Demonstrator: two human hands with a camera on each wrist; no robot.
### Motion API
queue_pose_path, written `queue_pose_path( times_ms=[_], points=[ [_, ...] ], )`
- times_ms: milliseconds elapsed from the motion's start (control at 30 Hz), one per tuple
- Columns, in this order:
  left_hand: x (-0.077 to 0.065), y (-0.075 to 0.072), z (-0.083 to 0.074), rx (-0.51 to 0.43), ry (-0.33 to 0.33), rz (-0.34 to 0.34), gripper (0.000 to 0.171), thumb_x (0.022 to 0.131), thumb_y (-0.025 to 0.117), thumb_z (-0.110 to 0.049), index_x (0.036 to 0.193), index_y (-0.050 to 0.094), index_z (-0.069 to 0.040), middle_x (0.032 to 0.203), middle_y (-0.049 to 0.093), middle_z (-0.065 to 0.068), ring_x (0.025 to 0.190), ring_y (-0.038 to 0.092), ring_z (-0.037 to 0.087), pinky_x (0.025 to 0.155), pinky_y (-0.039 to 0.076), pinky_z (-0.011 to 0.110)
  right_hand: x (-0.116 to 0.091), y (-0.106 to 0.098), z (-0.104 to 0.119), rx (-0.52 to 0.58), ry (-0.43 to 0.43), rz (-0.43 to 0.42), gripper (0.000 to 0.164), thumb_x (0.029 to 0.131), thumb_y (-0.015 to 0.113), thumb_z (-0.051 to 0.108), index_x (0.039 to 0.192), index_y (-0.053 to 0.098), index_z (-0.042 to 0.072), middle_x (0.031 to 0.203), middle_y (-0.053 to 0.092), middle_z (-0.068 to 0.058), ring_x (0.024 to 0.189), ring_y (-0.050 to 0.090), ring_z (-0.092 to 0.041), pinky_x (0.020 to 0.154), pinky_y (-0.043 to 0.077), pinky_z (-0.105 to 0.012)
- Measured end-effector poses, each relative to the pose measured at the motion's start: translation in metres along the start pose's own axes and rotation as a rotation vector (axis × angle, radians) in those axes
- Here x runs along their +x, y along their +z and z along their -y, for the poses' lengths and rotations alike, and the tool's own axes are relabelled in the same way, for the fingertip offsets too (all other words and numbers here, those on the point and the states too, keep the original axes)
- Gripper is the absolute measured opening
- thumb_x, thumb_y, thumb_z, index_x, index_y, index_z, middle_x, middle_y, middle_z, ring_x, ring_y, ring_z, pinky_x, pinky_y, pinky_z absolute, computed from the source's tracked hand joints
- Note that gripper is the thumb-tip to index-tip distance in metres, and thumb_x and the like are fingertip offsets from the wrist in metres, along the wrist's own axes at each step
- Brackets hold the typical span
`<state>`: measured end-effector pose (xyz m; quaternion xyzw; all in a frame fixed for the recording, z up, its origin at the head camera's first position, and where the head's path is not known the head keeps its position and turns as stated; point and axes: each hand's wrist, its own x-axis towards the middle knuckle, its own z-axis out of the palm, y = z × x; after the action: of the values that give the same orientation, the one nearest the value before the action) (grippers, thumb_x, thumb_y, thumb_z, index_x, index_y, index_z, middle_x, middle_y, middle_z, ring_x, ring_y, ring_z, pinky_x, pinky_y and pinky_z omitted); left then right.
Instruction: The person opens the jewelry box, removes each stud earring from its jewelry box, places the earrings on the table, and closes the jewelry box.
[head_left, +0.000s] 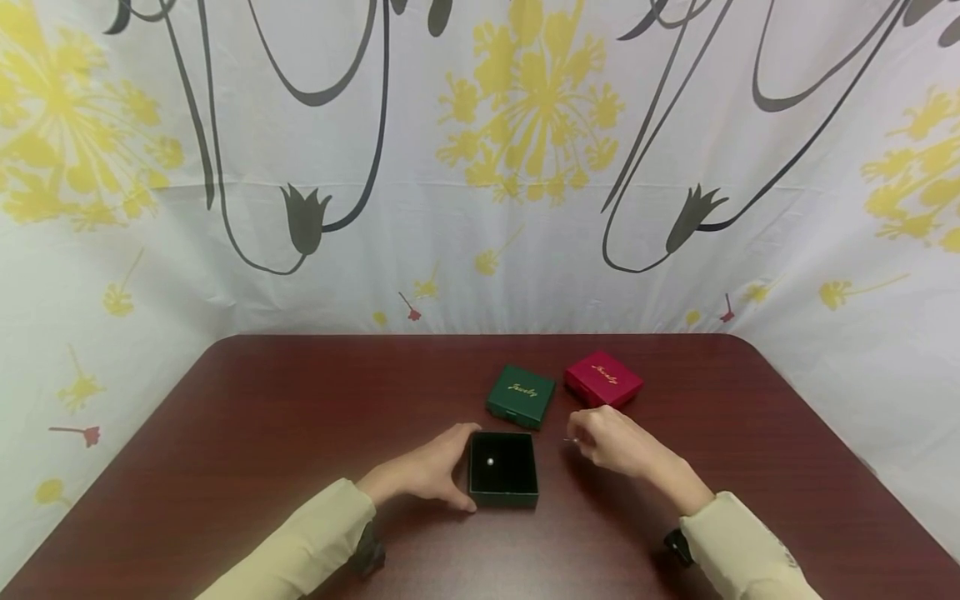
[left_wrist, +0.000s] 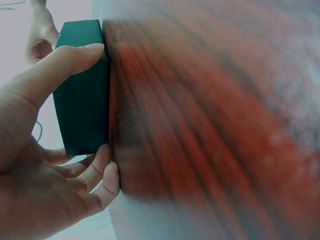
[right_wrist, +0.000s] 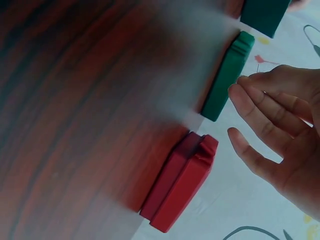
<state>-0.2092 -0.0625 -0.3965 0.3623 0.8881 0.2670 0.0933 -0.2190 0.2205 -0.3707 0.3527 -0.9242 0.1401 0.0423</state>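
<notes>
A dark green open box (head_left: pixel 504 500) with a black inside stands on the table, and a small white pearl-like bead (head_left: pixel 491 462) shows within it. My left hand (head_left: pixel 431 468) grips this box from the left. In the left wrist view its thumb (left_wrist: pixel 80 59) lies along one side wall and fingers (left_wrist: pixel 102 162) curl at the opposite end. To the right of the box, above the table, my right hand (head_left: pixel 617 442) pinches a thin silvery pin-like piece (right_wrist: pixel 258 68) between thumb and forefinger. Most of that piece is hidden by the fingertips, so its kind cannot be told.
Behind the open box lies a closed green jewelry box (head_left: pixel 522 396) with gold lettering. A closed red jewelry box (head_left: pixel 603 379) sits to its right, just beyond my right hand. The dark red-brown table (head_left: pixel 337 392) ends at a white flowered curtain (head_left: pixel 525 250).
</notes>
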Motion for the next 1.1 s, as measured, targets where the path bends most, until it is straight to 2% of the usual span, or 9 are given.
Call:
queue_pose_path(
  times_ms=[267, 533, 1100],
  points=[
    [0.001, 0.0, 0.0, -0.009, 0.008, -0.001, 0.088, 0.058, 0.082, -0.02, 0.126, 0.032, 0.006, 0.119, 0.042, 0.013, 0.114, 0.04, 0.024, 0.095, 0.034, 0.037, -0.004, 0.003, -0.008, -0.014, -0.014, 0.024, 0.011, 0.071, 0.066, -0.002, 0.075, 0.059, 0.006, 0.067, 0.057, 0.003, 0.056, 0.045, -0.001, 0.051, 0.042, -0.019],
    [0.002, 0.0, 0.001, -0.01, 0.0, 0.003, 0.09, 0.058, 0.082, -0.021, 0.126, 0.03, 0.006, 0.12, 0.042, 0.014, 0.114, 0.04, 0.024, 0.095, 0.034, 0.038, -0.005, 0.004, -0.014, 0.003, 0.016, 0.07, 0.01, 0.072, 0.066, -0.002, 0.075, 0.06, 0.006, 0.067, 0.056, 0.002, 0.055, 0.045, -0.002, 0.05, 0.041, -0.018],
    [0.001, 0.0, 0.0, 0.002, 0.003, 0.003, 0.089, 0.058, 0.082, -0.022, 0.126, 0.031, 0.006, 0.119, 0.042, 0.013, 0.113, 0.041, 0.023, 0.095, 0.035, 0.037, -0.005, 0.007, -0.018, -0.005, 0.026, 0.081, 0.012, 0.07, 0.066, -0.003, 0.072, 0.059, 0.006, 0.064, 0.054, 0.003, 0.054, 0.043, -0.003, 0.049, 0.04, -0.018]
  ],
)
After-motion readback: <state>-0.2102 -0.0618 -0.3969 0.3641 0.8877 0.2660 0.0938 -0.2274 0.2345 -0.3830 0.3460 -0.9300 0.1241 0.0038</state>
